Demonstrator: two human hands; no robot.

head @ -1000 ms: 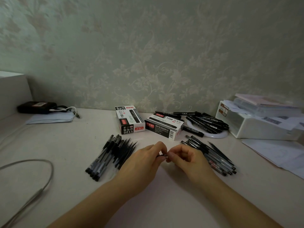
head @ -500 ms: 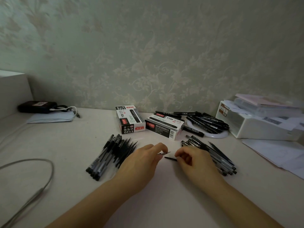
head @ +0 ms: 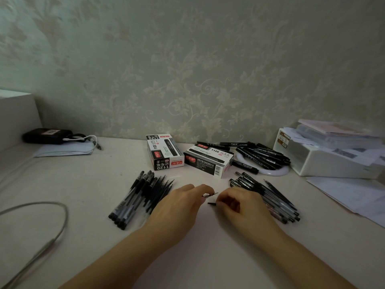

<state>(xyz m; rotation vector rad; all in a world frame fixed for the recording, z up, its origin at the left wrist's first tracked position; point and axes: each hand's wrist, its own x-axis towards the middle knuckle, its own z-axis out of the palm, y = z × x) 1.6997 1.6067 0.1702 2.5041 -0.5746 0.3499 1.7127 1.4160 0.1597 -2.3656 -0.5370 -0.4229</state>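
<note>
My left hand pinches a pen whose metal tip points right; most of its barrel is hidden under the hand. My right hand pinches a thin black pen cap just below and right of that tip. The two pieces are a small gap apart. A pile of black pens lies left of my left hand. A second pile of pens lies right of my right hand, partly hidden by it.
Two black-and-white marker boxes stand behind the hands. Several black markers lie on a white ring further right. A white box with papers sits at the far right. A grey cable loops at the left, a black pouch behind it.
My hands were joined at the pen one second ago. They have drawn apart, the cap coming off in my right hand and the tip showing in my left.
</note>
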